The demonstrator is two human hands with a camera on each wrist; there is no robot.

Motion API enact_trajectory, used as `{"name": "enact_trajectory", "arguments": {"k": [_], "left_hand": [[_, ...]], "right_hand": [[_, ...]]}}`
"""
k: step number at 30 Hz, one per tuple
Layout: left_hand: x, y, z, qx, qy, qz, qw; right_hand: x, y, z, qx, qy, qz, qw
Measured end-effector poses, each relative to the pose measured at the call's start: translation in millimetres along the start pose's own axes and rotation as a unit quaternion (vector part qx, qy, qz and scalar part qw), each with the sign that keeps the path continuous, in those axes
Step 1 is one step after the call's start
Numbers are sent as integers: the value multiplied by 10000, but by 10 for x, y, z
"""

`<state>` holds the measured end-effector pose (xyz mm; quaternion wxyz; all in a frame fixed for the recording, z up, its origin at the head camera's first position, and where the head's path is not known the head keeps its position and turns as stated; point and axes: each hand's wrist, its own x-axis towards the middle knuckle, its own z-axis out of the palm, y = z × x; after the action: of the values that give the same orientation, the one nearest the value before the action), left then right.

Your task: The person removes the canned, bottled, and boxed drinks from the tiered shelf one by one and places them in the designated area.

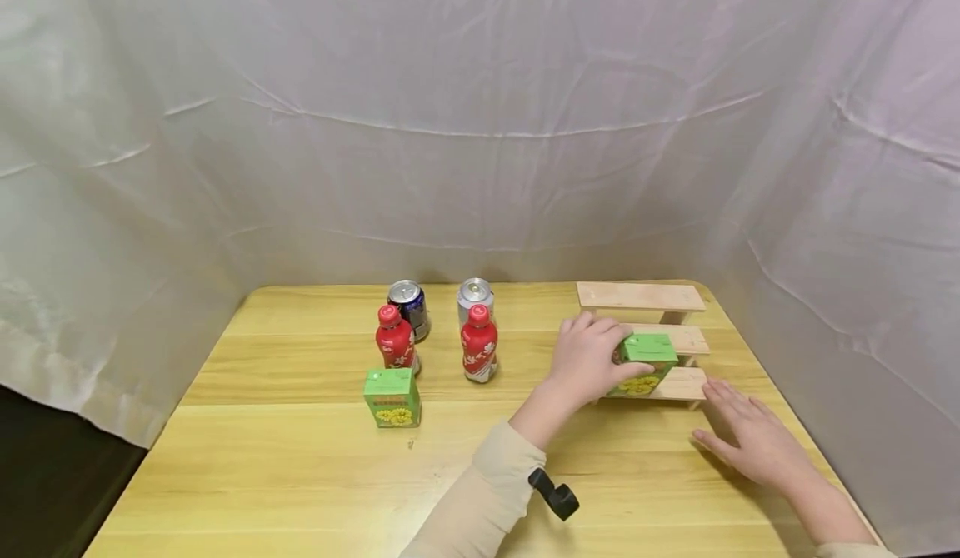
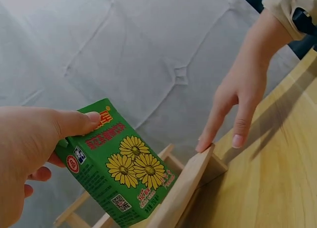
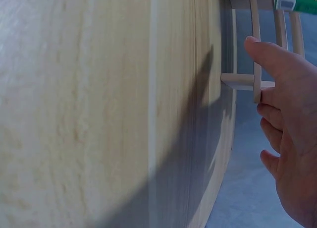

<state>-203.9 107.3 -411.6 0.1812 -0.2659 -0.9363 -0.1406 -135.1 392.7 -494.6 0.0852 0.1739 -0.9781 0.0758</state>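
Note:
My left hand (image 1: 590,358) grips a green drink carton (image 2: 130,163) with yellow flowers on its front, thumb on one side and fingers behind. The carton is at the lowest step of a three-step wooden rack (image 1: 678,384), its base close over the board. In the left wrist view it is tilted, and its lower corner overlaps the step's edge. My right hand (image 1: 757,441) has its fingers extended, fingertips right at the right end of the lowest step. In the right wrist view, the right thumb and fingers lie beside that board's end (image 3: 257,84).
Left of the rack stand two red bottles (image 1: 478,346), a dark blue can (image 1: 408,308) and a silver can (image 1: 475,293). A second green carton (image 1: 393,398) stands in front of the left bottle. Grey cloth (image 1: 480,166) hangs behind and beside the wooden table (image 1: 300,475).

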Motion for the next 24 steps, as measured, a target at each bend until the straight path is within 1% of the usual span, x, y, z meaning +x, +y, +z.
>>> {"name": "enact_trajectory", "arguments": {"k": [4, 7, 11, 19, 24], "left_hand": [[-96, -81, -61, -131, 168, -59, 9998], [-162, -134, -118, -177, 207, -110, 9996], [-258, -200, -169, -92, 195, -144, 9997], [-427, -349, -178, 91, 40, -125, 9999], [-525, -454, -195, 193, 122, -47, 9997]], "right_hand": [[-6, 7, 5, -34, 44, -37, 10000], [-4, 10, 13, -34, 49, -66, 10000], [6, 4, 12, -39, 94, -119, 9999], [27, 0, 5, -29, 116, -203, 9997], [23, -7, 6, 94, 92, -197, 9997]]}}
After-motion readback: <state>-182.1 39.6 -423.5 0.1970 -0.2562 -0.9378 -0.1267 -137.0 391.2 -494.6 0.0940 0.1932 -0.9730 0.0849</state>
